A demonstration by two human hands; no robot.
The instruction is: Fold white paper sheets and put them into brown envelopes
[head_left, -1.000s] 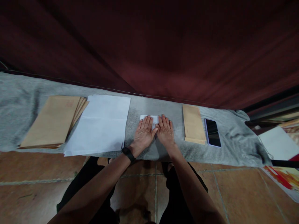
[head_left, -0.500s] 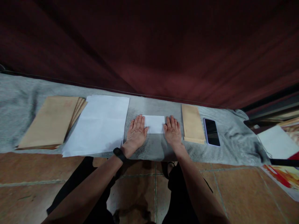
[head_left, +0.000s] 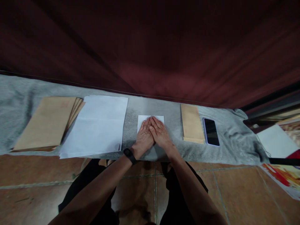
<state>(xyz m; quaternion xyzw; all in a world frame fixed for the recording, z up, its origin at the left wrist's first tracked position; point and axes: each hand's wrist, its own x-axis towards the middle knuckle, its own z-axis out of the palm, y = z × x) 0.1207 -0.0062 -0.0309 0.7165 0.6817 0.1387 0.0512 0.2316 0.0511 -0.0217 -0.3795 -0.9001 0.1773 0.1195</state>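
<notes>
In the head view, a dark red curtain [head_left: 150, 68] hangs across the background, and in front of it runs a long, narrow surface spread with grey cloth [head_left: 173, 123], rumpled toward the right end. Below lies a floor of brown tiles [head_left: 234, 190] with pale joints, partly covered by the person's forearms and black trousers [head_left: 81, 184].

The small white paper [head_left: 141, 120] lies flat on the cloth near the middle. The left hand [head_left: 145, 136] and the right hand [head_left: 161, 132] rest palm down on it, fingers straight and gripping nothing; they meet and partly overlap at the fingers and thumbs, hiding most of the paper, so that mainly its far edge and corners show. A black wristband [head_left: 129, 155] circles the left wrist.

At the far left is a fanned pile of large brown envelopes [head_left: 47, 122]; just beside it, a stack of large white sheets [head_left: 98, 125] with a faint crease across the top one. To the right of the hands lie smaller brown envelopes [head_left: 192, 122], then a phone [head_left: 211, 132] in a pale purple case, its screen dark. Beyond the right end are a white panel [head_left: 273, 140], a black bar [head_left: 283, 161] and a red-and-yellow printed sheet [head_left: 284, 176].

Reddish print marks a corner of the top large envelope, too faint to read.
</notes>
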